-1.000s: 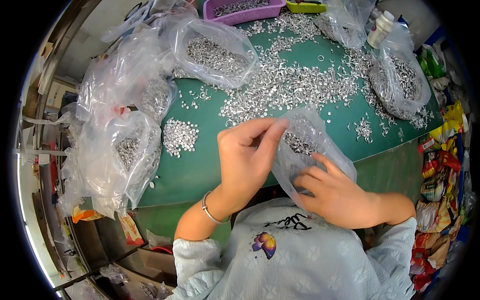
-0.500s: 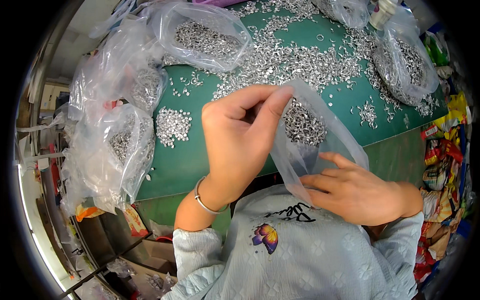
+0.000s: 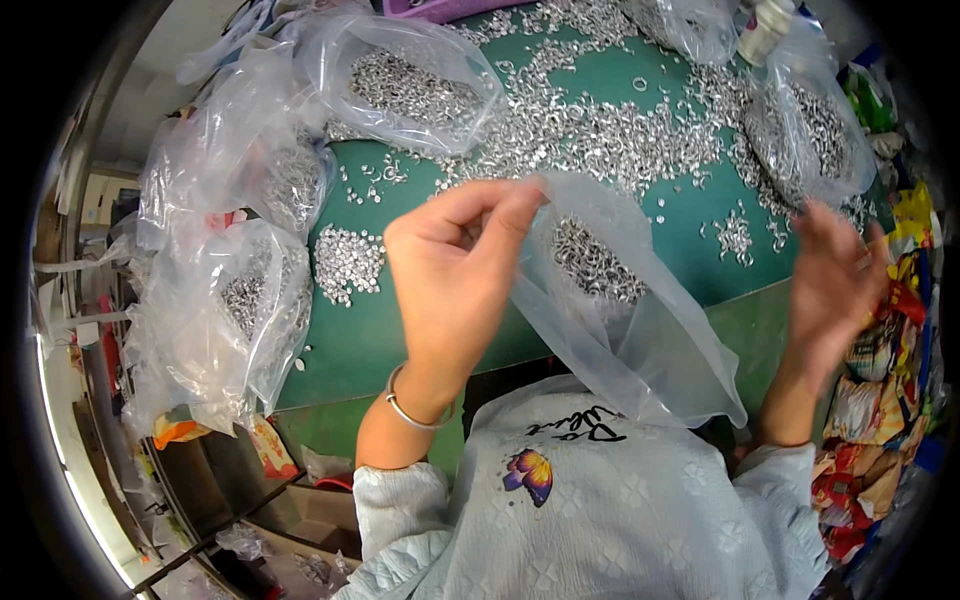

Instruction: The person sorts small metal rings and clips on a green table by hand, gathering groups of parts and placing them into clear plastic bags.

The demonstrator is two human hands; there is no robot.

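My left hand (image 3: 455,265) pinches the upper edge of a clear plastic bag (image 3: 680,345) between thumb and fingers. The bag hangs over the table's near edge in front of my chest, its mouth spread wide. Small silver metal pieces (image 3: 598,262) fill part of it; some look ring-like or curved. Away from the bag, my right hand (image 3: 838,265) is raised at the right, near another bag of pieces (image 3: 815,135). Its fingers look spread with nothing seen in them, though motion blurs it.
Loose silver pieces (image 3: 600,130) cover much of the green table (image 3: 440,340). A small pile (image 3: 347,264) lies at left. Plastic bags of pieces stand at the far side (image 3: 410,85) and left (image 3: 250,290). A white bottle (image 3: 765,30) stands back right; colourful wrappers (image 3: 860,400) lie beside the table.
My right hand has let go of the bag and moved right and away. The bag's free side has dropped toward my chest. My left hand has shifted slightly left, still pinching it.
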